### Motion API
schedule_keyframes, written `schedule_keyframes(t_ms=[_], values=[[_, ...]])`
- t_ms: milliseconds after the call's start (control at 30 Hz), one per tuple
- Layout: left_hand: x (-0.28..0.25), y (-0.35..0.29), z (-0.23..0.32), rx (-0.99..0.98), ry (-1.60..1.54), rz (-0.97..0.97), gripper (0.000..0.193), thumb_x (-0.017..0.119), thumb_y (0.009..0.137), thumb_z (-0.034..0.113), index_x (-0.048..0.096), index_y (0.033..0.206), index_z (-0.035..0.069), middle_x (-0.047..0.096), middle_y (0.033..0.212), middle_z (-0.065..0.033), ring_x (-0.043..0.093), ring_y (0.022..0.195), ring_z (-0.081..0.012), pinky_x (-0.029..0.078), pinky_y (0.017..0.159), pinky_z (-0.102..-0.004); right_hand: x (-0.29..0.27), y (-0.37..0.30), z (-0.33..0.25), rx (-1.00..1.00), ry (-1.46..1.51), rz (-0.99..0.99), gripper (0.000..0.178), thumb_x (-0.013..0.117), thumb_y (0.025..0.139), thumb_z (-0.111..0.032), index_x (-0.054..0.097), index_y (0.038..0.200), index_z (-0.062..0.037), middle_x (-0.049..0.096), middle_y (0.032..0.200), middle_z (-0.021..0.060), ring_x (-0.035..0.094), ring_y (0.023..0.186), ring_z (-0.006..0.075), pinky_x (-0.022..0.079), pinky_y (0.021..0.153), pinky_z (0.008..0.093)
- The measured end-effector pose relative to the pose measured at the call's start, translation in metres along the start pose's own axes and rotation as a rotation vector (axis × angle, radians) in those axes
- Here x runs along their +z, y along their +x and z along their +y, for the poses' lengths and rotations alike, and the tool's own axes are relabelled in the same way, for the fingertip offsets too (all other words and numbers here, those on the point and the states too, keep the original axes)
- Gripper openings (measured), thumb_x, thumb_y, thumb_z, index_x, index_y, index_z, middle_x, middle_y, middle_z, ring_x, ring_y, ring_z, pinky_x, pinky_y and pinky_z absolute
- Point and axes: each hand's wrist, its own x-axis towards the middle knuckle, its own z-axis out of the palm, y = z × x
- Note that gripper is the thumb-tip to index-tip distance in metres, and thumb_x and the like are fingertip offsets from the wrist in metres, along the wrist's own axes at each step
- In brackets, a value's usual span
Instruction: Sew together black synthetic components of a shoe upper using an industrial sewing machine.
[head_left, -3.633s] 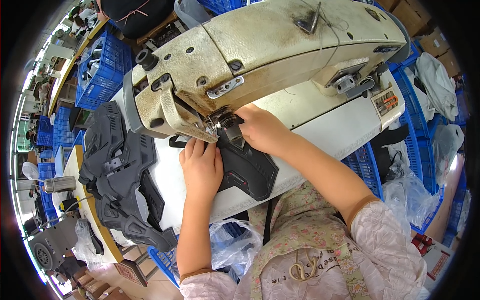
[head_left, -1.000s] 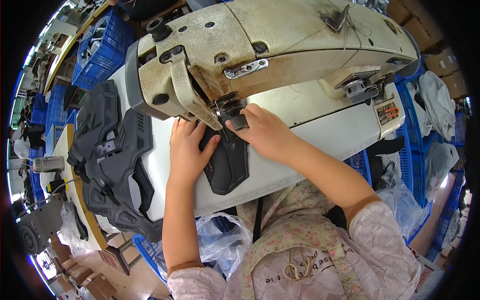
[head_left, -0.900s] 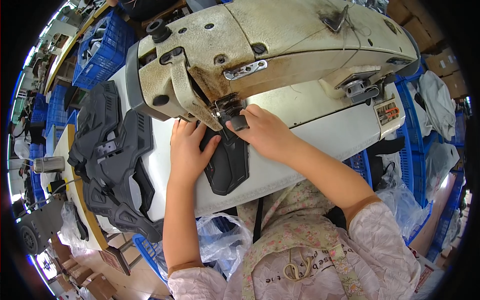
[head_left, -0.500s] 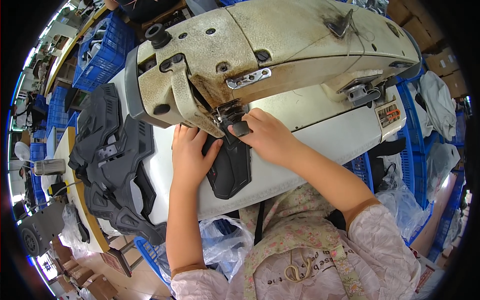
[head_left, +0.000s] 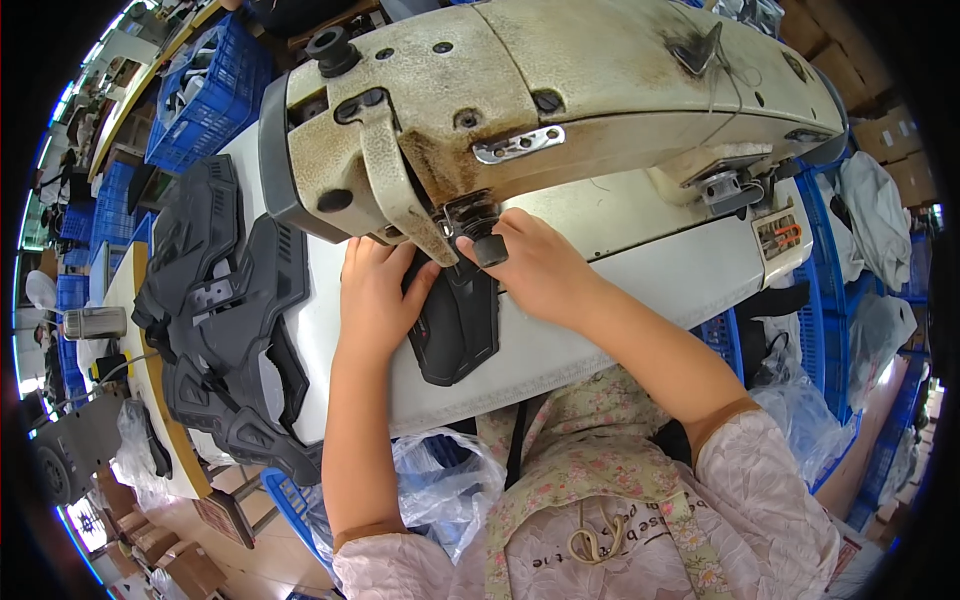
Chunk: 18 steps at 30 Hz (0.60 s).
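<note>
A black padded piece with a stitched border (head_left: 458, 335) lies flat on the white bed of a sewing machine (head_left: 410, 130). Its far end runs under the needle area, where the machine head partly hides it. My left hand (head_left: 383, 295) rests on the piece's left side, fingers stretched forward and thumb apart. My right hand (head_left: 545, 268) is at the far right edge of the piece, its fingers curled in close to the presser foot. A dark round knob-like part (head_left: 490, 250) covers some of those fingertips.
Several black moulded pieces (head_left: 225, 300) are piled left of the machine bed. Blue crates (head_left: 212, 95) stand at the back left, with more at the right. A clear plastic bag (head_left: 450, 485) hangs below the bed's front edge. Beyond the pile is a wooden-edged table (head_left: 180, 440).
The black padded piece has slid a little away from me, further under the machine head. Both hands have moved slightly with it. My view has shifted a little too.
</note>
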Motion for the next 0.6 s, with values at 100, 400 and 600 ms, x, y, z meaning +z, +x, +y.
schedule_keyframes(t_ms=[100,400,600], values=[[0.005,-0.002,-0.009,-0.09,-0.057,-0.03,0.026,0.072,0.08,0.017,0.069,0.102,0.003,0.064,0.103,-0.0134,0.055,0.102,-0.0356,0.041,0.092,-0.0452,-0.002,0.002,0.002,-0.006,0.013,-0.035,0.033,0.059,0.076,-0.006,0.066,0.108,-0.0005,0.059,0.117,0.0095,0.055,0.098,0.0263,0.05,0.085,0.0364],[-0.004,0.017,-0.009,-0.085,-0.065,-0.018,0.015,0.07,0.08,0.012,0.072,0.092,0.004,0.068,0.086,-0.0163,0.062,0.085,-0.0389,0.046,0.076,-0.0467,0.003,0.003,0.017,-0.039,0.057,-0.023,0.037,0.058,0.077,-0.004,0.066,0.113,-0.0011,0.06,0.122,0.0094,0.054,0.108,0.0271,0.047,0.095,0.0381],[0.005,0.019,-0.028,-0.125,-0.066,0.004,0.016,0.071,0.081,0.017,0.074,0.091,0.006,0.069,0.081,-0.0165,0.065,0.077,-0.038,0.049,0.071,-0.0446,-0.003,0.011,0.014,0.024,0.11,0.014,0.033,0.058,0.081,-0.004,0.069,0.112,-0.0056,0.061,0.12,0.0078,0.054,0.11,0.0268,0.046,0.096,0.0393]])
